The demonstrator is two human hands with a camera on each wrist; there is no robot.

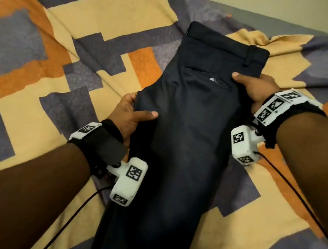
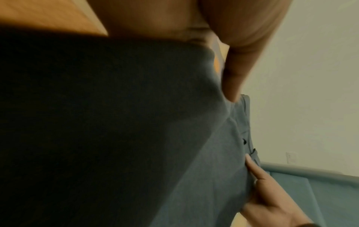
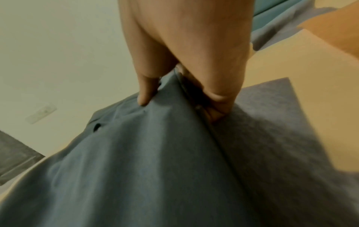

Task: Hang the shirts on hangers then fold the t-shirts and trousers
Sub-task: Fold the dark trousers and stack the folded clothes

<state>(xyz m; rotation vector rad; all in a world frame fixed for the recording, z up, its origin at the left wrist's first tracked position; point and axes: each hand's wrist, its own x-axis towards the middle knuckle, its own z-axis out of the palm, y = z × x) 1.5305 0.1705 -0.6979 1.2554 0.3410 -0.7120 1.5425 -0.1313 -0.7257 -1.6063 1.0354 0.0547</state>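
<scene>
While the dark trousers [image 1: 190, 129] lie lengthwise on the bed, waistband far and legs running toward the person, their long axis passes between the two hands. Left hand [image 1: 131, 116] pinches the left edge below the seat, thumb on top; right hand [image 1: 250, 87] pinches the right edge nearer the waistband, beside the back pocket [image 1: 208, 77]. Each hand sits at its own side, so a fold along or across that axis looks equally reachable. A patchwork-patterned blanket [image 1: 63, 40] covers the bed beneath.
</scene>
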